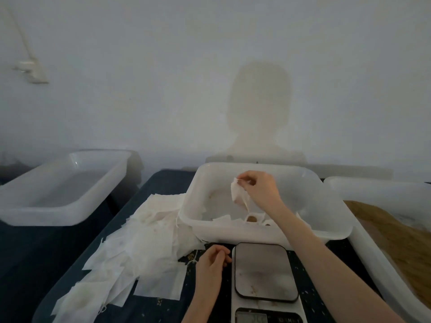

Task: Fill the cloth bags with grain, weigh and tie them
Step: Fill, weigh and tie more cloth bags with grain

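Three white tubs — one (60, 190) left, one (268, 229) centre, one holding grain (401, 238) right. The right hand (258, 190) pinches a cloth bag (239, 194) above the centre tub; the left hand (213, 258), fingers curled, its hold unclear, sits beside one scale (265, 273) — display unreadable.

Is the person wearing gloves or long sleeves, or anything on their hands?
No. The left hand and the right hand are both bare, with no gloves. No rings, watch or bracelet show. Both forearms are bare too, right down to the bottom edge of the picture, so no sleeves are in view.
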A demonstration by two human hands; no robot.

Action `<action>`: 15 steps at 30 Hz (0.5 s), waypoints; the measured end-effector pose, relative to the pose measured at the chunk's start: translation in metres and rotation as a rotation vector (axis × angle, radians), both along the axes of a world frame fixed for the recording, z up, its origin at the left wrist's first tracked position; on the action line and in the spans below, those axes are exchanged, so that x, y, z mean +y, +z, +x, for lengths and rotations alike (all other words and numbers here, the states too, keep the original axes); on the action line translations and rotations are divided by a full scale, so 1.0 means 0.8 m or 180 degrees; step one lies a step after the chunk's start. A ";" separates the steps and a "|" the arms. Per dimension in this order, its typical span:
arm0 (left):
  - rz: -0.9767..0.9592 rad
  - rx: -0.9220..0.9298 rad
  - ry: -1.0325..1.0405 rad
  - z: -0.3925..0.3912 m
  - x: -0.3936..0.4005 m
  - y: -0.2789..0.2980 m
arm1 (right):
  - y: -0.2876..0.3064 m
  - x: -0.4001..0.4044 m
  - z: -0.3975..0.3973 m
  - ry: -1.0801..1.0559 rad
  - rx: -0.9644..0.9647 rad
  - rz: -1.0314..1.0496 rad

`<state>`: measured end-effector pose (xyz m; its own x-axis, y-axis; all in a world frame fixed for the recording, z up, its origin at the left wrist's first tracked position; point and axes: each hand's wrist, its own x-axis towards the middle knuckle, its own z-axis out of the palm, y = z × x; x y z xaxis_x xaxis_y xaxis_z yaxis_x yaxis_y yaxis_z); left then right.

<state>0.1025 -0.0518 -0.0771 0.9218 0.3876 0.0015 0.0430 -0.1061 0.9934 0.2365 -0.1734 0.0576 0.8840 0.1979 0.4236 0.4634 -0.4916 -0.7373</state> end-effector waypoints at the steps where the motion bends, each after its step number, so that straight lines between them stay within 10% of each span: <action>1: 0.0012 0.0019 -0.0008 0.000 0.000 0.001 | -0.008 0.006 0.008 -0.0001 0.0085 -0.0274; 9: 0.0166 0.0137 -0.0073 -0.007 -0.003 0.013 | -0.041 0.026 0.034 0.0624 0.0884 -0.2942; 15: 0.0783 -0.0266 -0.0094 -0.022 -0.007 0.026 | -0.026 0.032 0.011 0.0709 0.1053 -0.2552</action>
